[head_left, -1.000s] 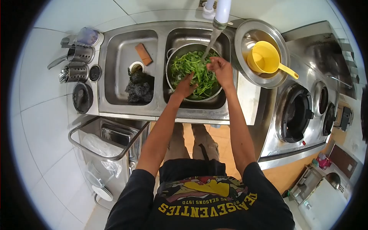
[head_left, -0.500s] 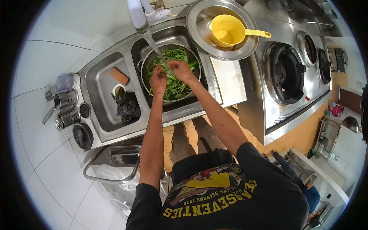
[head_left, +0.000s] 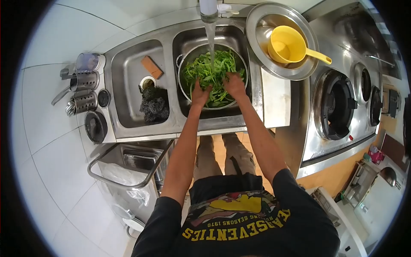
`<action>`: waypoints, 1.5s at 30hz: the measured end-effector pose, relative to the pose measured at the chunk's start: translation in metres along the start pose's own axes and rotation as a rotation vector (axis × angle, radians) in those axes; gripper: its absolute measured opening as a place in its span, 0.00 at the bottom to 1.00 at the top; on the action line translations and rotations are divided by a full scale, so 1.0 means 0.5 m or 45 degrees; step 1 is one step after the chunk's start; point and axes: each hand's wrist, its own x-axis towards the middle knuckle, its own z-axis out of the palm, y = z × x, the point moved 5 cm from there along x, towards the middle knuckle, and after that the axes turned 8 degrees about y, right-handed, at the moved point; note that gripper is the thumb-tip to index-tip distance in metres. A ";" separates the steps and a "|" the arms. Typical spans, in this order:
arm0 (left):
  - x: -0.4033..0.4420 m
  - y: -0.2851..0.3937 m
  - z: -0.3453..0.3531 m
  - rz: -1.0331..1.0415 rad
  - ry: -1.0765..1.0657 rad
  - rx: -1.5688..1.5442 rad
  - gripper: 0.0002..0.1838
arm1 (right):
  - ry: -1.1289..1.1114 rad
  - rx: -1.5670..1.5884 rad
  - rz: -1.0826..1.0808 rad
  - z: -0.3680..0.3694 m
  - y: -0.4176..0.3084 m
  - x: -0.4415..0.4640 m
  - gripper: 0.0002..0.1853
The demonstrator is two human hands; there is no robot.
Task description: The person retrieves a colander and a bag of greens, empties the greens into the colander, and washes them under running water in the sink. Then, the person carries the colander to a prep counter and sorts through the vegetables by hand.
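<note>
Long leafy greens (head_left: 212, 68) fill a round metal pot (head_left: 193, 55) that sits in the right sink basin (head_left: 182, 42). Water (head_left: 210, 36) runs from the tap (head_left: 209, 10) straight onto the leaves. At the near left of the pot, my left hand (head_left: 200, 94) has its fingers sunk into the greens and curled around some. My right hand (head_left: 234, 87) grips a bunch at the near right side, fingertips partly hidden by leaves. The two hands are a little apart, both inside the pot's rim.
The left basin (head_left: 124, 103) holds an orange-brown block (head_left: 152, 67) and dark scouring mesh (head_left: 155, 110). A yellow dipper (head_left: 287, 45) rests in a metal bowl (head_left: 257, 51) at the right, beside the stove (head_left: 338, 105). Perforated utensil holders (head_left: 85, 80) stand at the left wall.
My hands have moved apart and down, from close together under the water into the greens at the pot's near side. The view has shifted, and a person at the lower right is gone from sight.
</note>
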 end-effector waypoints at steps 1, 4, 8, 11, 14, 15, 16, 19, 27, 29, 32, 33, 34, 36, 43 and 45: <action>0.011 -0.017 0.004 0.040 0.023 0.119 0.43 | 0.151 0.076 -0.112 -0.061 -0.042 0.007 0.24; -0.006 -0.017 -0.008 -0.087 0.004 0.084 0.41 | 0.475 0.535 -0.111 -0.239 -0.173 0.022 0.16; 0.015 -0.073 0.008 0.025 -0.002 -0.011 0.39 | 0.950 0.400 -0.634 -0.349 -0.253 0.123 0.18; -0.002 -0.049 0.003 -0.017 0.009 -0.067 0.40 | 0.961 0.134 -0.810 -0.354 -0.263 0.197 0.13; -0.025 -0.012 -0.012 -0.082 0.005 0.003 0.39 | 0.753 0.395 -0.523 -0.360 -0.264 0.231 0.07; -0.021 -0.024 -0.007 -0.079 -0.014 -0.008 0.40 | 0.757 0.356 -0.531 -0.366 -0.272 0.230 0.07; -0.015 -0.035 -0.003 -0.074 -0.034 -0.019 0.41 | 0.762 0.318 -0.537 -0.374 -0.278 0.230 0.07; -0.009 -0.040 -0.003 -0.062 -0.057 0.004 0.42 | 0.784 0.281 -0.575 -0.381 -0.288 0.233 0.08; -0.021 -0.021 -0.011 -0.153 -0.092 -0.001 0.40 | 0.768 0.287 -0.613 -0.386 -0.287 0.242 0.08; -0.018 -0.023 -0.010 -0.146 -0.109 0.020 0.39 | 0.781 0.268 -0.628 -0.389 -0.290 0.239 0.07; -0.011 -0.034 -0.008 -0.080 -0.059 0.008 0.38 | 0.805 0.245 -0.655 -0.383 -0.284 0.240 0.11; -0.007 -0.038 -0.007 -0.049 -0.044 0.008 0.39 | 0.794 0.317 -0.621 -0.381 -0.282 0.233 0.12; -0.001 -0.043 -0.006 -0.018 -0.028 0.008 0.39 | 0.782 0.389 -0.587 -0.376 -0.279 0.221 0.13; 0.004 -0.051 -0.007 -0.008 0.003 -0.029 0.39 | 0.718 0.482 -0.496 -0.356 -0.268 0.185 0.16; 0.032 -0.040 -0.005 -0.070 -0.039 -0.041 0.45 | 0.337 0.450 -0.195 -0.137 -0.106 0.038 0.16; 0.023 -0.032 -0.005 -0.147 -0.096 -0.129 0.51 | 0.204 0.274 -0.092 -0.055 -0.025 0.029 0.22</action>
